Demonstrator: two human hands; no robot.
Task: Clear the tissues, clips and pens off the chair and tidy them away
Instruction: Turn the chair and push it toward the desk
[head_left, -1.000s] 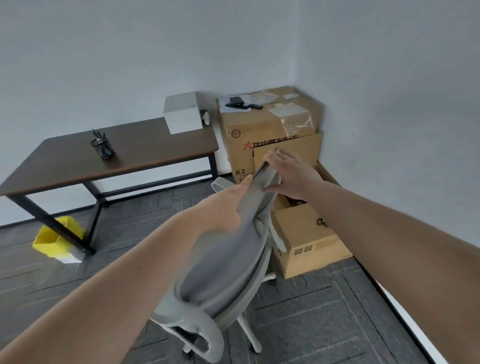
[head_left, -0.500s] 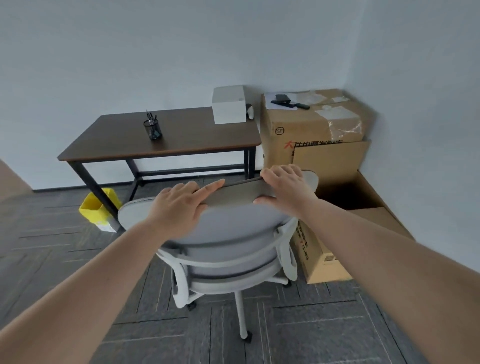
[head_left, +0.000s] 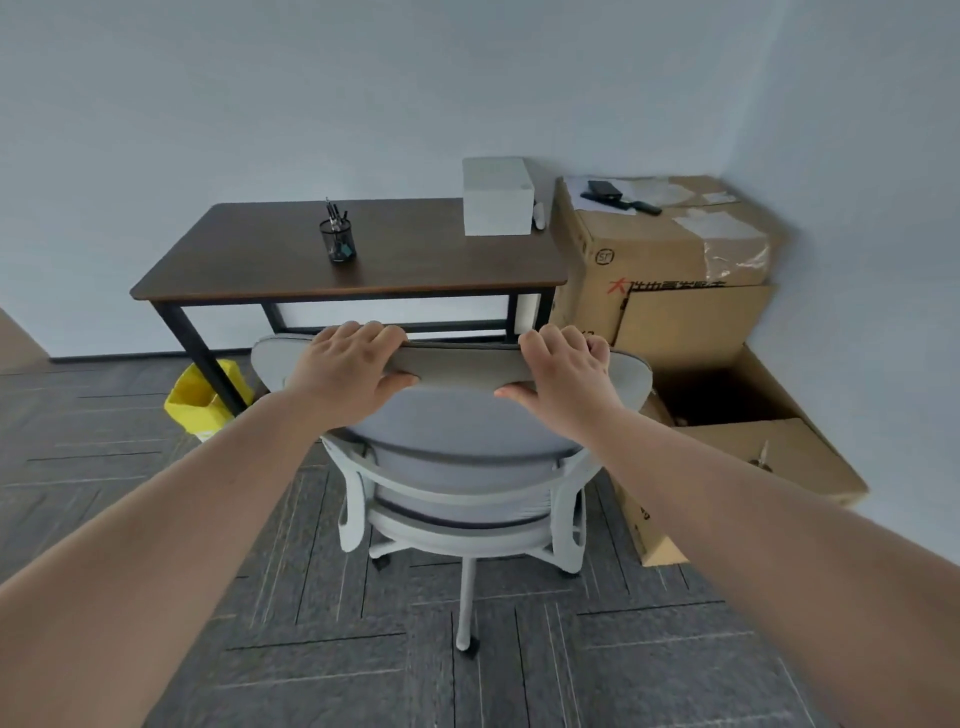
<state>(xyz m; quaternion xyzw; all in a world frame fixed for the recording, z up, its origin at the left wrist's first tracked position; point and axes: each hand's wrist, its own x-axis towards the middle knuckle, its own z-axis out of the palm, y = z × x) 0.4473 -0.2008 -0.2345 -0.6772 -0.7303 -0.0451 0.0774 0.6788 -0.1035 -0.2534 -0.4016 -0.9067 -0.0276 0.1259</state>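
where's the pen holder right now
In the head view, the pen holder stands left of centre on the desk, well left of the white box.

The chair (head_left: 457, 441) is seen from behind, so its backrest hides the seat; whether anything lies on it cannot be told. The fingertips of the left hand (head_left: 349, 371) and right hand (head_left: 563, 382) curl over the top edge, out of sight. Both forearms are cut off by the lower corners. Beyond the left hand, the pen cup (head_left: 338, 240) on the desk (head_left: 291, 270) holds items too small to identify. Left of that hand, a desk leg partly covers the yellow bin (head_left: 195, 402). Beyond the right hand, small dark objects (head_left: 618, 196) on the large carton (head_left: 660, 249) are unclear. To its right, the open box's (head_left: 727, 395) interior is in shadow.
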